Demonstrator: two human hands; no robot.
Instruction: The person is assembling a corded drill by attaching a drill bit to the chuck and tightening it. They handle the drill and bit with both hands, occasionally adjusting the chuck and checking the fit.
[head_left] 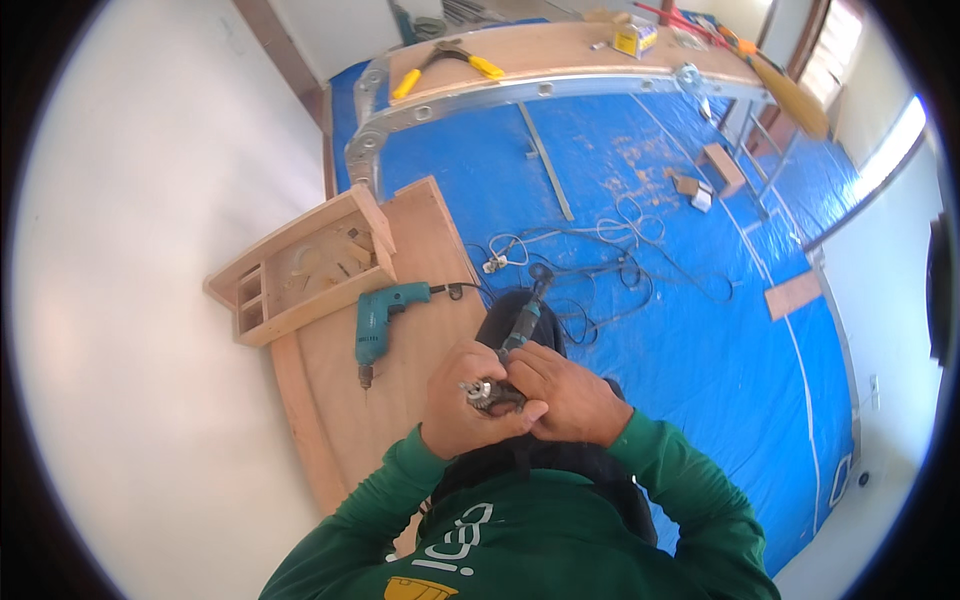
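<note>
Close in front of my body, both hands are closed around a dark teal and black power tool (524, 325) with a toothed metal drill chuck (484, 393) at its near end. My left hand (462, 405) wraps the chuck end from the left. My right hand (572, 393) grips from the right, its thumb stretched toward the left hand. Part of the tool is hidden under the fingers. To the left, a teal corded drill (374, 325) lies on a plywood board (425, 345), its chuck pointing toward me.
An open wooden tray (290, 325) with small parts sits behind the drill. Cables (600, 240) lie tangled on the blue sheet (680, 350). A plywood-topped metal platform (560, 55) at the back carries yellow-handled cutters (445, 65) and a yellow box (634, 40). A white wall (130, 250) borders the left.
</note>
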